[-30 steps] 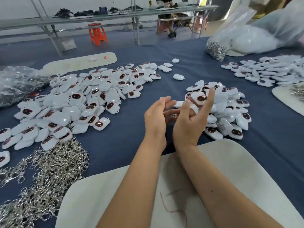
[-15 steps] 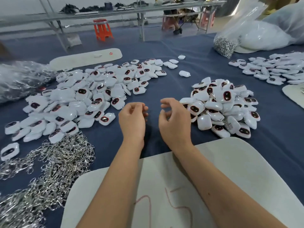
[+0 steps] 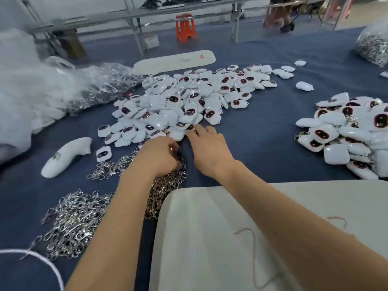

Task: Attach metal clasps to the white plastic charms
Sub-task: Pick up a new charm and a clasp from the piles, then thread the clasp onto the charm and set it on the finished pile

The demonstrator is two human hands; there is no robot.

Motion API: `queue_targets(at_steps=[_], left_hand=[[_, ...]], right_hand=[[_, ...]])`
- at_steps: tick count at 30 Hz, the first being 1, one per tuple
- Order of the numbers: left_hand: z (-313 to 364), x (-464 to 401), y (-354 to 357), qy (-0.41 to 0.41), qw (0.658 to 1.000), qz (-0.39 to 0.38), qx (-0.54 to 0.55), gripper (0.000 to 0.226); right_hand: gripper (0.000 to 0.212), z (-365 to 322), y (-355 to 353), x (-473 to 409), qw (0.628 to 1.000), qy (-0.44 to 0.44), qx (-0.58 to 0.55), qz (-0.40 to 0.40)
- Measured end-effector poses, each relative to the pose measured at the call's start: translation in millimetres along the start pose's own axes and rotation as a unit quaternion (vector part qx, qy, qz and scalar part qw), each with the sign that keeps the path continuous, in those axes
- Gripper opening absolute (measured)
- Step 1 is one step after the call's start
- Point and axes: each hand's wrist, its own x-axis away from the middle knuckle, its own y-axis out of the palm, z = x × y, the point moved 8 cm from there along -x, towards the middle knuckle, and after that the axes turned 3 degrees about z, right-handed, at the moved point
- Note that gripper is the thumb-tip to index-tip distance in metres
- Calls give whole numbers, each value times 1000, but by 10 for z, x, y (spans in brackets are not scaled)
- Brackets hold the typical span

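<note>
- Both hands have swung left from the finished heap to the loose stock.
- Left hand curls into the metal clasps, whether pinching one I cannot tell; right hand, fingers straight, touches the white plastic charms.
- Fetching step; joining them probably follows.

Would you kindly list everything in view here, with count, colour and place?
Charms: big pile, white with dark faces, centre of table.
Second charm pile: many, white, right edge.
Metal clasps: heap, silver, near left.
Clasp bag: one, clear, far right.
Plastic bags: clear and white, left.
White boards: two, one near, one far.
Stool: one, orange, background.
Table cloth: blue.
Left hand: on the clasps, fingers curled; what it holds is hidden.
Right hand: fingers reaching the charm pile's near edge.
</note>
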Motion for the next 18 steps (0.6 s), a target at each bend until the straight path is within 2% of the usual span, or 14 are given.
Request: queue_targets(at_steps=[2, 6, 11, 15, 18], left_hand=[[-8, 40, -16, 12, 999, -26, -27, 38], [-57, 41, -65, 5, 1000, 6, -16, 24], [-95, 74, -117, 17, 997, 43, 68, 12], [-112, 73, -206, 1, 994, 71, 86, 15], [-87, 56, -201, -12, 996, 57, 66, 34]], right_hand=[[50, -74, -10, -2, 1000, 7, -10, 24], [39, -137, -42, 53, 998, -5, -47, 40], [49, -126, -78, 97, 996, -7, -84, 26], [36, -175, -89, 127, 991, -35, -132, -14], [27, -129, -71, 130, 984, -10, -179, -21]])
